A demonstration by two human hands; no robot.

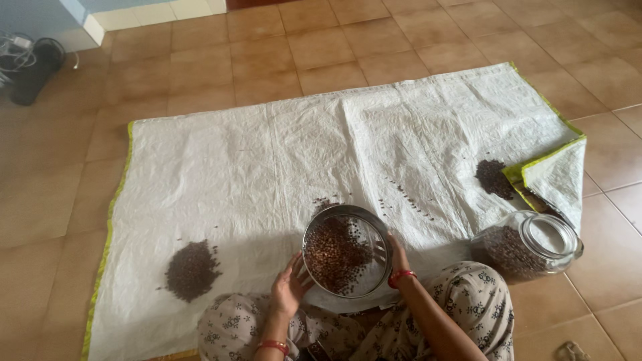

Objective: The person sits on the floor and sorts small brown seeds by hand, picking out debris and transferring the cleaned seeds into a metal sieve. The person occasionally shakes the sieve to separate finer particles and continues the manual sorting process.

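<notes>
Both hands, left hand [289, 287] and right hand [398, 257], clasp opposite rims of the round steel sieve [346, 251], keeping its dark seeds level above the white woven sheet [267, 167].

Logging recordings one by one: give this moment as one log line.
left hand: on sieve rim | right hand: on rim | sieve: dark seeds | near: jar, white sheet

No labels, signs or screens in view, only package-like things: large white woven plastic sack with yellow-green edge [267, 167] spread flat on the tiled floor, clear glass jar [528, 244] of dark seeds lying at its right edge
</notes>
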